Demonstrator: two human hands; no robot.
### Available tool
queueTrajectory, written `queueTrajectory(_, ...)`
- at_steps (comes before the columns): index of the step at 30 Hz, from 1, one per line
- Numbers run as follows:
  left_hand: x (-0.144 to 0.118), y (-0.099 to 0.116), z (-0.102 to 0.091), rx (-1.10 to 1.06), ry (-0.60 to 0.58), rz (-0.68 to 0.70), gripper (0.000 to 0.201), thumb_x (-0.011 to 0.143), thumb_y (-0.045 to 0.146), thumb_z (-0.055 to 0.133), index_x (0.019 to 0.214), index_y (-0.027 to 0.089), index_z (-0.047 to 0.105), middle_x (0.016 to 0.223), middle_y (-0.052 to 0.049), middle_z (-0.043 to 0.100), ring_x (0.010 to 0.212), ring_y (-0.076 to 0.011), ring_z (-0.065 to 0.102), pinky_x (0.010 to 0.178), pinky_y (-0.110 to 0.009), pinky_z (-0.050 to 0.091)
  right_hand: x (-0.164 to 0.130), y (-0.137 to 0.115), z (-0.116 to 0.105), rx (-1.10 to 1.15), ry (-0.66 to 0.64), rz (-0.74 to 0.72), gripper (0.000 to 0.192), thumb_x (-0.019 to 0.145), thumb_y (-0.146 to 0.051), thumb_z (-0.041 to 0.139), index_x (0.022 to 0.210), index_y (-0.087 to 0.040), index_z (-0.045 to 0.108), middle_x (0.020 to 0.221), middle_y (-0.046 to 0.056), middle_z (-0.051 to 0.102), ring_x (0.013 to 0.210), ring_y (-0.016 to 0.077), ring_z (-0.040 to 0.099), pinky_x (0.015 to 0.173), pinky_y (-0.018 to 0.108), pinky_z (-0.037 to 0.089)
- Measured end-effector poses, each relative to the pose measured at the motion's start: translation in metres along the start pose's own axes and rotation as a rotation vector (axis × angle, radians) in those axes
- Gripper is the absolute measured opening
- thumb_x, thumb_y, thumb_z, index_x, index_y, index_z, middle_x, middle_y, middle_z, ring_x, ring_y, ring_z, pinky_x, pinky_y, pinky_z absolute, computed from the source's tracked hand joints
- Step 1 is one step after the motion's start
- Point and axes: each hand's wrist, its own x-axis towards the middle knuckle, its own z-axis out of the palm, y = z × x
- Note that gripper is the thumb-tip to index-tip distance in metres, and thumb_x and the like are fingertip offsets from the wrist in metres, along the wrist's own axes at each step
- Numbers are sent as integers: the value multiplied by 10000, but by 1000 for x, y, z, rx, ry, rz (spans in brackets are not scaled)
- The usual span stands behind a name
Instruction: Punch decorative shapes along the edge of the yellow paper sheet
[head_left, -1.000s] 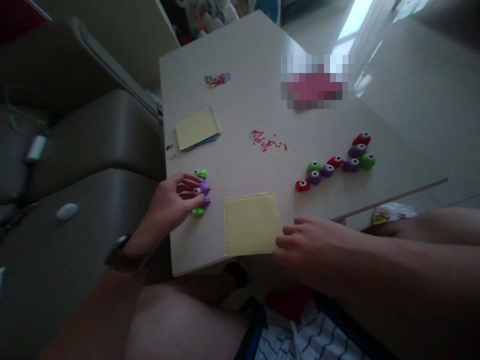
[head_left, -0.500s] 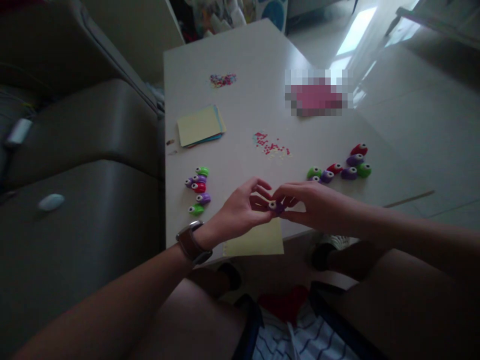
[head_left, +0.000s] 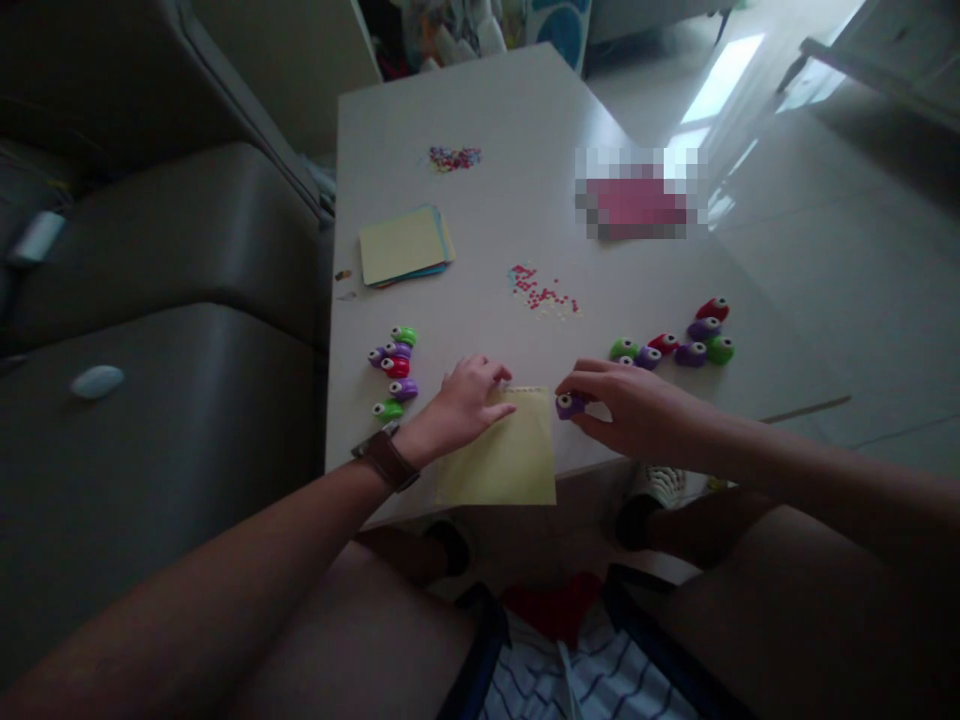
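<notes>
Between the thumb and fingers of my right hand is a small purple paper punch with a white eye on its front, just right of a yellow sheet. The sheet lies at the table's front edge and juts past it; a row of small marks runs along its far edge. My left hand rests over the sheet's far left corner, thumb and fingers apart, holding nothing. Left of that hand stands a cluster of red, green and purple punches. Several similar punches sit beyond my right hand, some partly hidden behind it.
A stack of coloured paper lies at the table's left. Small cut-out bits are scattered mid-table, with a second pile of bits farther back. A blurred pink item is at right. A sofa borders the left side.
My hands have moved apart. The purple punch has come away from the sheet's far edge in my right hand, and the sheet now lies lower, with my left hand open over its corner.
</notes>
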Motion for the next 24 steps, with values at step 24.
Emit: queueTrajectory(24,-2,2,-5,-44,-186,-37,106,813,143,697,891,176,633,931,-46,680,918,-213,632,825,-339,463,7,-1,2,-20,-4,37,127,798,-137,616,908,-188,654,948,53,661,805,175,599,719,282,399)
